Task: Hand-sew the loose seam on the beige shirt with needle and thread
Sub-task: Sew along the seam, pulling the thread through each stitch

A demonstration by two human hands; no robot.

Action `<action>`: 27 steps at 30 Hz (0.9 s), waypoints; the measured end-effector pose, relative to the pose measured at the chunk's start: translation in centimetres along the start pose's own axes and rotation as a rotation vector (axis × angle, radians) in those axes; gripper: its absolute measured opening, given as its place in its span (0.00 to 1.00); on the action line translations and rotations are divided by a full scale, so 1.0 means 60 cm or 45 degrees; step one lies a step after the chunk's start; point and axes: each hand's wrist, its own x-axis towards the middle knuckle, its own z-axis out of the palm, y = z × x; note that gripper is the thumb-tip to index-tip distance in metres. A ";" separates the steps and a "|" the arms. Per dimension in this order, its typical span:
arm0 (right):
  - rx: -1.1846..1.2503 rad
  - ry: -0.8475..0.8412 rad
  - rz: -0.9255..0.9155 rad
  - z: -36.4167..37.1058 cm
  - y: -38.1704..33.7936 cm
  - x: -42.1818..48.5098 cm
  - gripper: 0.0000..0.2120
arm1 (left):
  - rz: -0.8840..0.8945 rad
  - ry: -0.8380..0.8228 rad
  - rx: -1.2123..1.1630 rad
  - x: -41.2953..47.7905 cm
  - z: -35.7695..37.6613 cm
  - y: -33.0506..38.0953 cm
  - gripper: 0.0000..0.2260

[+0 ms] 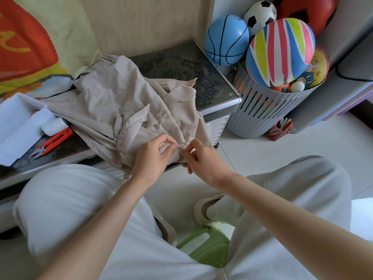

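Shirt [113, 102] sprawls over the table's [181, 63] front edge, soft, light and floppy. Your left hand [155, 156] bunches a fold; your right hand [203, 158] pinches it just beside. Hold close to the seam.

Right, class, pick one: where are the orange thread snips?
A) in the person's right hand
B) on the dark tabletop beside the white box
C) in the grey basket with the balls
B: the orange thread snips lie on the dark tabletop, right beside the white box.
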 end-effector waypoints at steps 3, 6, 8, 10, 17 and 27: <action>0.077 0.020 0.046 0.006 -0.009 0.004 0.05 | 0.040 -0.045 0.002 -0.005 0.004 0.005 0.04; 0.179 0.037 0.083 0.014 -0.015 0.009 0.05 | 0.044 -0.035 -0.028 -0.006 0.004 0.005 0.05; 0.264 0.046 0.089 0.021 -0.016 0.009 0.07 | 0.035 -0.014 -0.044 -0.004 0.004 0.004 0.04; 0.302 0.049 0.086 0.026 -0.016 0.009 0.07 | 0.022 0.009 -0.038 -0.003 0.002 0.004 0.04; 0.492 0.038 0.048 0.027 -0.013 0.003 0.05 | 0.009 0.023 0.013 -0.003 0.001 0.005 0.05; 0.505 0.055 -0.059 0.013 -0.018 -0.004 0.04 | -0.008 0.119 0.046 0.001 0.002 -0.001 0.06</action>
